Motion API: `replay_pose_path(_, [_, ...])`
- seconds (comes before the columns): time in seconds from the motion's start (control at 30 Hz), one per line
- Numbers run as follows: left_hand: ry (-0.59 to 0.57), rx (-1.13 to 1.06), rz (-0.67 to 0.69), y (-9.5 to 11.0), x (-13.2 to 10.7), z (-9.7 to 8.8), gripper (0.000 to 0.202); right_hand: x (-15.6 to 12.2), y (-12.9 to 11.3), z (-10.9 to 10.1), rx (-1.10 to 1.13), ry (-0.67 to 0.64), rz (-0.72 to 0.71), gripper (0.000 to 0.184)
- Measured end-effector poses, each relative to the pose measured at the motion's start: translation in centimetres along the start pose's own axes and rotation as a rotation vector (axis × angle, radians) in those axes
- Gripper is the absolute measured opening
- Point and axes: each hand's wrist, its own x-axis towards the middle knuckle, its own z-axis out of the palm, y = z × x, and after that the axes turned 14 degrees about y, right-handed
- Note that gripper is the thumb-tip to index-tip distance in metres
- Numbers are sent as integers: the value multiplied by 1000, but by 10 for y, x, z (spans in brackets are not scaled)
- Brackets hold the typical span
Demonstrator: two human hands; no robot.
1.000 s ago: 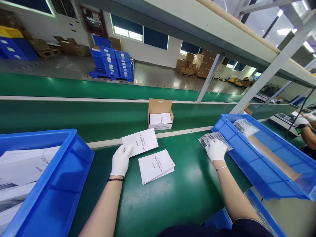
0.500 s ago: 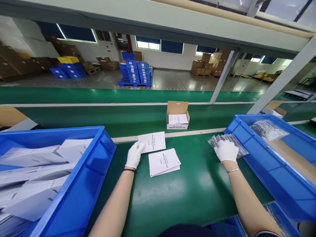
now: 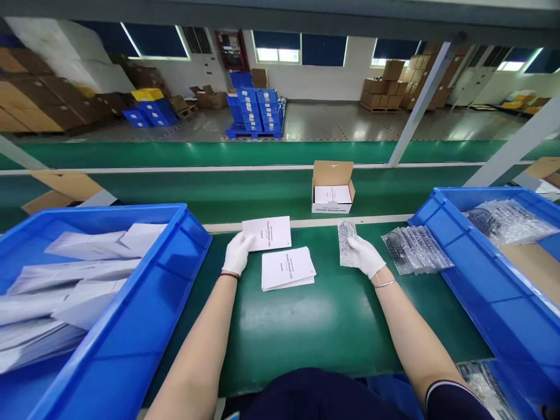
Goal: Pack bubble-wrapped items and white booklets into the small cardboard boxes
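My left hand (image 3: 238, 252), in a white glove, pinches the left edge of a white printed booklet (image 3: 273, 234). Just below it, a small stack of matching booklets (image 3: 286, 269) lies on the green work surface. Between the gloved fingers of my right hand (image 3: 366, 255) is a clear bubble-wrap pouch (image 3: 347, 242), held by its right side; whether anything is inside I cannot tell. Right of that hand lies a row of overlapping bubble-wrap pouches (image 3: 415, 249). Beyond the hands an open carton (image 3: 331, 207) stands with its lid raised and white printed paper inside.
At left a blue bin (image 3: 192, 233) holds many white booklets. Another blue bin (image 3: 466, 286) at right contains bubble-wrapped packs (image 3: 510, 221) and cardboard. A slanted metal post (image 3: 422, 105) rises past the belt (image 3: 219, 195). Stacked blue crates (image 3: 256, 111) stand farther back.
My right hand has lifted one bubble-wrap pouch from the row and moved left with it. My left hand still holds the booklet. The camera view has tilted down and shifted.
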Motion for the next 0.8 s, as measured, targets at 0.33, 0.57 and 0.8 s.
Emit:
replay_pose_path(0.33, [74, -40, -32, 10, -9, 7, 39, 5, 11, -3, 226, -10, 94, 37])
replay_pose_path(0.57, [90, -139, -49, 3, -10, 3, 37, 5, 10, -7, 163, 114, 226, 26])
replay_pose_path(0.8, [67, -185, -43, -2, 9, 14, 30, 29, 19, -3, -6, 98, 144, 35])
